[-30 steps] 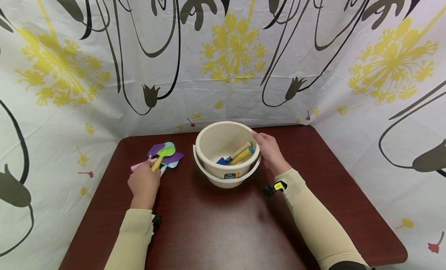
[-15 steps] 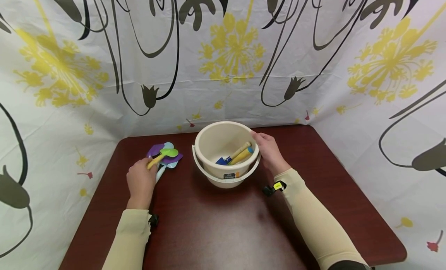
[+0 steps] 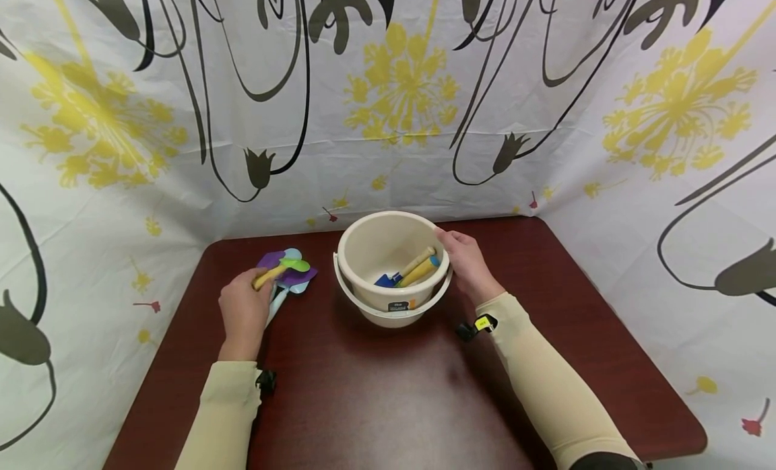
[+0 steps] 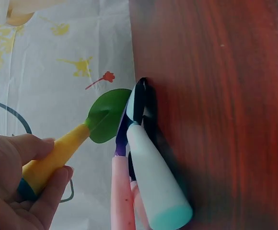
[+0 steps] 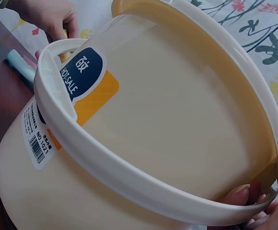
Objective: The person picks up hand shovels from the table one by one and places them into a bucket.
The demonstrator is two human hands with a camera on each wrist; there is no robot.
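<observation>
The left hand (image 3: pixel 244 312) pinches the green shovel (image 4: pixel 79 138) by its yellow handle, thumb and fingers bent round it, beside the purple shovels (image 3: pixel 297 278) and pale blue shovels (image 3: pixel 293 253) at the table (image 3: pixel 388 396)'s far left; whether its blade touches them, I cannot tell. The right hand (image 3: pixel 469 262) grips the bucket (image 3: pixel 370 253)'s right edge, fingers curled; two small tools (image 3: pixel 419 272) lie inside.
</observation>
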